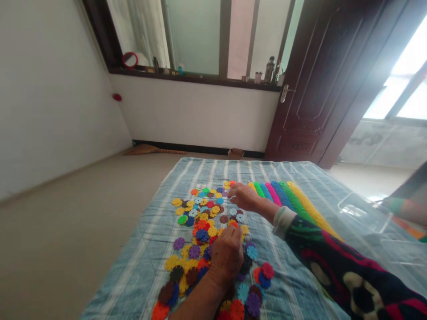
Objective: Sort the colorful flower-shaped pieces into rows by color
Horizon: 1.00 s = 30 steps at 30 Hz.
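Flat notched plastic discs [194,252] in many colours lie in a loose spread across the striped cloth [140,266]. My left hand [227,252] rests low over the middle of the spread, its fingers curled; an orange disc [234,225] shows just beyond the fingertips. Farther up, my right hand [243,196] reaches in from the right in a dark patterned sleeve, fingers bent together beside the far discs. What either hand pinches is hidden. To the right of that hand, long rows of packed discs [292,200] lie side by side in yellow, green, blue and pink.
Clear plastic containers [365,212] stand at the right side of the cloth. A small white label [201,187] lies by the far discs. Beyond the cloth are a broom [150,150] on the floor, a window sill [200,80] with small items, and a dark red door [310,89].
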Motion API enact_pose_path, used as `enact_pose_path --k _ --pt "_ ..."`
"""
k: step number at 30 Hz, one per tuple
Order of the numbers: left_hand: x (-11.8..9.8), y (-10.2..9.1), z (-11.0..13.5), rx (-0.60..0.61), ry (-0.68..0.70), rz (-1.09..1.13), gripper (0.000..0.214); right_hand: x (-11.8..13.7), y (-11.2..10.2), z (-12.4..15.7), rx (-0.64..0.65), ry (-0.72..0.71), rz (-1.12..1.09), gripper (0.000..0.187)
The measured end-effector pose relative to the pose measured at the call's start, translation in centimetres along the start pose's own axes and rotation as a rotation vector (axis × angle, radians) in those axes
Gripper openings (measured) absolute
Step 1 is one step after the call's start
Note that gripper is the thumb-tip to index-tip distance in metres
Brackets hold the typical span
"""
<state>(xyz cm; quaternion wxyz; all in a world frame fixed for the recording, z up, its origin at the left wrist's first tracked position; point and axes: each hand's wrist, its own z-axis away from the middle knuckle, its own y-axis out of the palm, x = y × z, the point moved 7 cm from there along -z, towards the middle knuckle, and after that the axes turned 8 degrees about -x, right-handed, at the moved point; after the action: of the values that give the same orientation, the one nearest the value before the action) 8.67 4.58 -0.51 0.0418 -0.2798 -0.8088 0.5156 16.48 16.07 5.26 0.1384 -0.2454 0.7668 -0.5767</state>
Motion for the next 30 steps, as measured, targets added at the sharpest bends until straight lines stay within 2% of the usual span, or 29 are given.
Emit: enact_pose_path --k 3,6,11,15,19,24,27,30 --pt "-0.1 0.1 0.0 0.026 0.001 -0.008 0.023 1.6 1.1 -2.5 0.009 -0.007 0.026 0.022" --pt "-0.2 0.0 0.0 0.048 -0.008 -0.012 0.024 2.5 2.3 -3.8 0.034 -0.020 0.055 0.027" --pt "-0.3 0.0 0.0 0.086 -0.013 -0.010 0.026 2.9 3.1 -3.9 0.076 -0.052 0.072 0.025" --pt "-0.3 -0.2 -0.1 0.092 -0.014 0.002 0.026 2.3 2.1 -3.6 0.072 -0.039 0.045 0.022" --pt "-0.3 -0.3 -0.2 0.073 -0.004 0.014 0.025 -0.7 -0.2 -2.3 0.035 0.038 0.002 0.020" --pt "-0.2 -0.2 -0.3 0.058 0.003 0.012 0.023 -6.9 -3.0 2.4 0.011 0.154 -0.009 0.016" --pt "-0.2 -0.2 -0.4 0.040 0.009 -0.004 0.022 -9.8 -3.2 5.7 0.027 0.220 0.010 0.017" --pt "-0.2 -0.4 -0.6 0.015 0.033 -0.017 0.022 -11.2 -2.5 8.1 0.054 0.260 0.016 0.017"
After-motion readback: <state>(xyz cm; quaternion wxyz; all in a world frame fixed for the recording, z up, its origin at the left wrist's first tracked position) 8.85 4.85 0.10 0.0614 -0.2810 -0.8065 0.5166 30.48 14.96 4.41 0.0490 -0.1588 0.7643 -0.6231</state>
